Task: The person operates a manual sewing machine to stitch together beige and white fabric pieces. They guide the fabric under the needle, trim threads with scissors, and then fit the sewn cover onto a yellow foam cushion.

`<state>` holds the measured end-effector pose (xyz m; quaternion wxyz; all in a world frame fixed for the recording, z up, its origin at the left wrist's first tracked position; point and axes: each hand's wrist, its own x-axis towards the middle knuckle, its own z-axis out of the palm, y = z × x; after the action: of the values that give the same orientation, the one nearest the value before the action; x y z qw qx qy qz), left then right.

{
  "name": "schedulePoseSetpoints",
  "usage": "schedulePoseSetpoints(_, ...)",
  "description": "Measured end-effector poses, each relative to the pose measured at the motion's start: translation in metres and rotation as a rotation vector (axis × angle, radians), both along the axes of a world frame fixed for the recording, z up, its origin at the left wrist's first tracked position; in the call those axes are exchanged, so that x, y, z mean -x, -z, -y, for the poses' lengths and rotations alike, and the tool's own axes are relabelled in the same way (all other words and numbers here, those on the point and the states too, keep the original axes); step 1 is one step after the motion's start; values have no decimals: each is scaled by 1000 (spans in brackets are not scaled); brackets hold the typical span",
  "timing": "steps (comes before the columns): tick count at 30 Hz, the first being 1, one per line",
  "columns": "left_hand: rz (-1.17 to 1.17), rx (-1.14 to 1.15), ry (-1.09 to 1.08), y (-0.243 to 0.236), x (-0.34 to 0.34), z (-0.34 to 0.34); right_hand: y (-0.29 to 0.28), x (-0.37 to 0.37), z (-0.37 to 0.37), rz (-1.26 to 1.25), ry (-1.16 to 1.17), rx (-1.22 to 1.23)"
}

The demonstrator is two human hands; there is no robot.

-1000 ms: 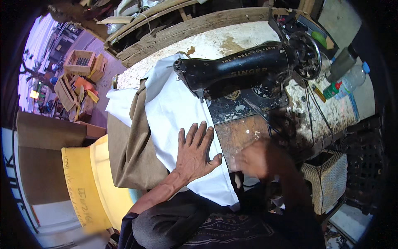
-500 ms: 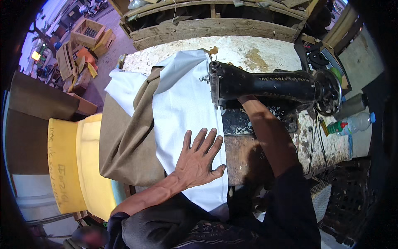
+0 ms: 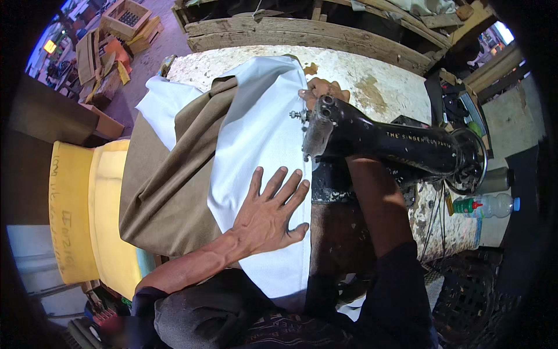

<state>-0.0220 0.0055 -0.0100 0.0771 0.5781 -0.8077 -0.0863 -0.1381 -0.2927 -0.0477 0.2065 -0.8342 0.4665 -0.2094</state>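
Rough wooden beams [image 3: 302,32] run behind the worn, stained tabletop [image 3: 372,75]. Wooden crates [image 3: 125,17] and cardboard litter the floor at left, beside a yellow drum [image 3: 75,209]. Daylight enters far right.

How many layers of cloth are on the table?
2: white cloth under the left hand beside the sewing machine; brown cloth left of it. More may lie underneath.

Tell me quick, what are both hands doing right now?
Left hand: open, fingers spread, flat on the white cloth.
Right hand: behind the sewing machine head, on the cloth; grip cannot be told.
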Motion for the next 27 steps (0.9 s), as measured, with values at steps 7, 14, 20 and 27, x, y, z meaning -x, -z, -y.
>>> schedulePoseSetpoints(7,-23,117,83,0,-10,19,-27,-24,1,-151,178,-8)
schedulePoseSetpoints(14,-85,197,118,2,-20,42,-22,-33,28,-142,208,67)
schedulePoseSetpoints(20,-149,272,185,6,-27,56,-15,-36,48,-162,225,65)
schedulePoseSetpoints(27,-180,342,239,17,-32,67,-18,-42,63,-207,268,15)
